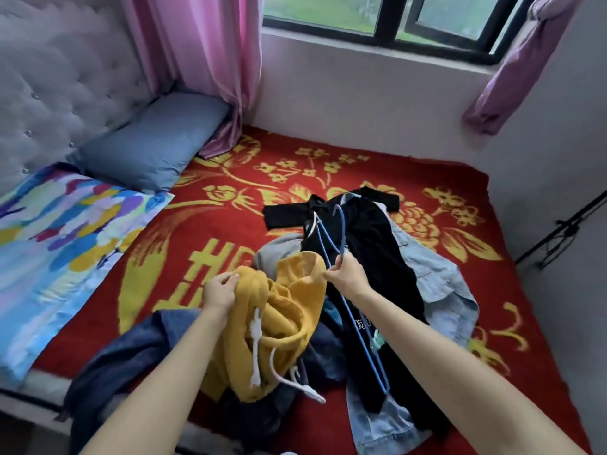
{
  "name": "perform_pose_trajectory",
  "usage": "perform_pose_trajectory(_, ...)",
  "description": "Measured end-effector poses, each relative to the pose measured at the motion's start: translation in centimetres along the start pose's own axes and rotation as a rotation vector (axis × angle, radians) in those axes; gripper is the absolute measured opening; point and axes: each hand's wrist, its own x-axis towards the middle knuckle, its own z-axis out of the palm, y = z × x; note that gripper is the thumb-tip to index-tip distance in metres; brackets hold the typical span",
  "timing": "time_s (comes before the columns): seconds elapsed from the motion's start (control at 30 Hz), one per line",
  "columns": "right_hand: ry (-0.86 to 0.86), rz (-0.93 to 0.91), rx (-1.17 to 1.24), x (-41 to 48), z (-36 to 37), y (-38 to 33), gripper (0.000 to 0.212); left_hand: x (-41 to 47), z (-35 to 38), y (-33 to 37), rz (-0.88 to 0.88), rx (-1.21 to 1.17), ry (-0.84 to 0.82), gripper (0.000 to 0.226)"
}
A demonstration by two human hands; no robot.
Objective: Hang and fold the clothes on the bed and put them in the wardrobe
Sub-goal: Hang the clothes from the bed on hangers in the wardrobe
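Left hand (221, 290): gripping bunched yellow hoodie (289, 310). Right hand (343, 272): fingers curled round blue hanger (343, 238), just beside the hood. Below and around: black garment (377, 251), pale denim jacket (440, 277), dark jeans (131, 349), heaped on the bed's red blanket (230, 231).

**Soft daylight, bent edges**

Soft daylight comes in through the window (394, 18) at the top. The room is fairly bright, with no glare and only faint shadows. The whole picture looks a bit blurry. The wide lens bends the walls and the bed (460, 257) near the edges.
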Motion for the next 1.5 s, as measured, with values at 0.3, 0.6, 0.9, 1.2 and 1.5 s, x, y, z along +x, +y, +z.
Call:
perform_pose_trajectory(0.3,-0.208,-0.057,-0.016,-4.2,11.4,2.4,0.031,0.0,-2.2,0.9,-0.068,-0.158,0.060,0.037)
perform_pose_trajectory(0.6,-0.223,-0.145,-0.082,-4.3,13.2,1.9,0.029,-0.1,-4.6,4.3,-0.119,-0.520,0.200,0.035)
perform_pose_trajectory(0.9,-0.029,-0.185,0.177,-2.0,8.6,-2.3,0.034,0.8,-7.6,5.9,-0.097,-0.612,0.241,0.041)
perform_pose_trajectory(1.2,0.119,-0.465,0.294,-1.3,-3.4,-9.0,0.042,0.5,-6.0,3.6,-0.171,-0.570,0.237,0.036)
perform_pose_trajectory(1.5,0.123,-0.566,0.355,-4.0,-5.8,-10.4,0.043,-0.1,-5.1,4.7,0.351,0.135,0.155,0.033)
